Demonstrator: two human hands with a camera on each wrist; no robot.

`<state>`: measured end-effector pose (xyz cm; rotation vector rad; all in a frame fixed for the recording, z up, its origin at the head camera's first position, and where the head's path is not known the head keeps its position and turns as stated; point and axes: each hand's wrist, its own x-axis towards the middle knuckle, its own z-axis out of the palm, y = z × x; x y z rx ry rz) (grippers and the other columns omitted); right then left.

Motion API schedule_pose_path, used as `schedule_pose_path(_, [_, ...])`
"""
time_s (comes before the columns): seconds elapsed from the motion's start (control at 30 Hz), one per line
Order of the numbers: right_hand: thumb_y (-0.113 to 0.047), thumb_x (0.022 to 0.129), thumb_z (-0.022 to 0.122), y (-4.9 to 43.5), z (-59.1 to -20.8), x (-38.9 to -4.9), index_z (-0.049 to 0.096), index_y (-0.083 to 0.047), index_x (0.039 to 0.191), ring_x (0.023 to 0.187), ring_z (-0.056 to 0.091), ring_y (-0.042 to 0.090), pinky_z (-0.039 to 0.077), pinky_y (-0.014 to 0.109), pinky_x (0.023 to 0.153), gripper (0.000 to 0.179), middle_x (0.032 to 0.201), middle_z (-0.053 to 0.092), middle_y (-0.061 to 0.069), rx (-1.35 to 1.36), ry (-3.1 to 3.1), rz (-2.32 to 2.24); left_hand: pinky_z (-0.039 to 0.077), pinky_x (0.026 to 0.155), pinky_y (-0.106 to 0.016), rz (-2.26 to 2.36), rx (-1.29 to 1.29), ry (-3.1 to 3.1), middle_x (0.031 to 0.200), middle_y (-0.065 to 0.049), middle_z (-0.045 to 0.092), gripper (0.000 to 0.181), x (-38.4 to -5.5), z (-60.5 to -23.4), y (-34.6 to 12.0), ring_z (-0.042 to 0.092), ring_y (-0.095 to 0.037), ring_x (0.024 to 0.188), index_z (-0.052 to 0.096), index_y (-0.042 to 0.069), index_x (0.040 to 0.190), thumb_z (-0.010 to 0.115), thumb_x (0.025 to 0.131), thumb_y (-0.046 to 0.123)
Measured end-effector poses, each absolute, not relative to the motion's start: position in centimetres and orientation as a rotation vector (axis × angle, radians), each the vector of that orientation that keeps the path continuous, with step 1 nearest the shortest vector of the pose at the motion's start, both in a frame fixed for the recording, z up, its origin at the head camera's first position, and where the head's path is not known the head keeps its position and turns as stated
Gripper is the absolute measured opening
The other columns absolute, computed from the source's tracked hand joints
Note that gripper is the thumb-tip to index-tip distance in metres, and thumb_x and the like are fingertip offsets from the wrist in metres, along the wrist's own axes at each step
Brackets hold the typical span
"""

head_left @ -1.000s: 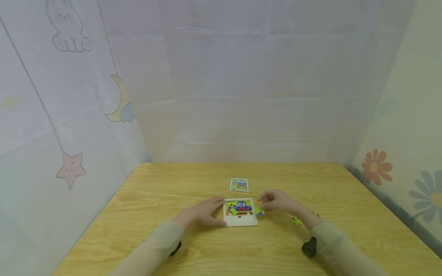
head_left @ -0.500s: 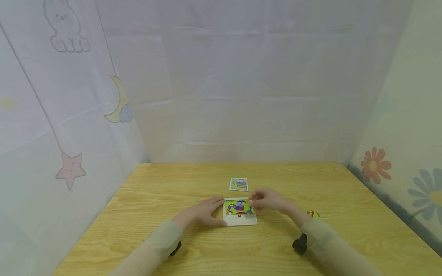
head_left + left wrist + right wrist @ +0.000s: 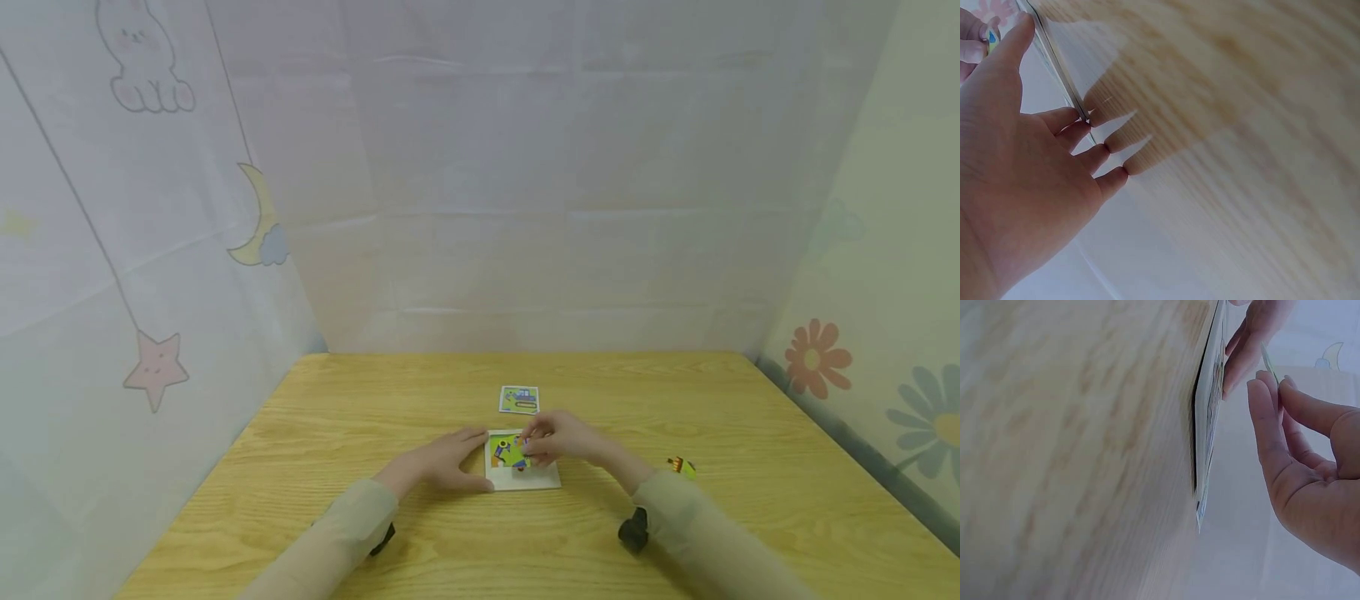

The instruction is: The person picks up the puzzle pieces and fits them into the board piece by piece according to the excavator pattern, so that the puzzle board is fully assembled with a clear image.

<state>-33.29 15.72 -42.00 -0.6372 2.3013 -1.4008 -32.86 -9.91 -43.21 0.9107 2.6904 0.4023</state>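
Observation:
A white-framed jigsaw puzzle tray (image 3: 525, 482) with a colourful digger picture lies on the wooden table. My left hand (image 3: 447, 462) rests along its left side, thumb and fingers spread at the edge. In the left wrist view, the fingertips touch the table beside the tray's edge (image 3: 1060, 70). Over the tray's right half, my right hand (image 3: 558, 437) pinches a puzzle piece (image 3: 1269, 361) between thumb and fingers. The right wrist view shows that thin piece edge-on and raised above the tray. My right hand hides part of the picture in the head view.
Behind the tray lies a small square picture card (image 3: 519, 400) showing a similar digger. A loose green, yellow and red puzzle piece (image 3: 682, 467) lies to the right, beyond my right forearm. Printed cloth walls (image 3: 480, 250) enclose the table (image 3: 360, 417) at the back and sides.
My right hand has carried its puzzle piece leftward, from beside the tray's right edge to over the picture. My left hand has stayed in place.

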Motion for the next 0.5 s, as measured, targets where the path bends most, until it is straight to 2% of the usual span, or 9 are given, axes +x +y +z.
schedule_pose_path(0.2, [-0.013,0.087,0.067,14.9,-42.0,-33.3,0.058,0.007,0.107,0.069,0.066,0.014,0.059,0.034,0.066,0.029,0.085,0.065,0.007,-0.626,2.279,-1.401,0.026,0.114,-0.049,0.389,0.927,2.691,0.155,-0.010,0.024,0.089,-32.9,-43.2,-9.9,0.024,-0.033,0.141,0.028,0.007,0.148,0.059,0.083,0.060])
schedule_pose_path(0.5, [-0.015,0.086,0.068,13.9,-42.3,-33.3,0.062,-0.002,0.099,0.068,0.066,0.014,0.059,0.032,0.063,0.019,0.083,0.066,0.005,-0.607,2.330,-1.328,0.026,0.114,-0.050,0.390,0.934,2.687,0.155,-0.010,0.023,0.088,-32.9,-43.1,-10.0,0.023,-0.033,0.142,0.028,0.006,0.147,0.059,0.084,0.059])
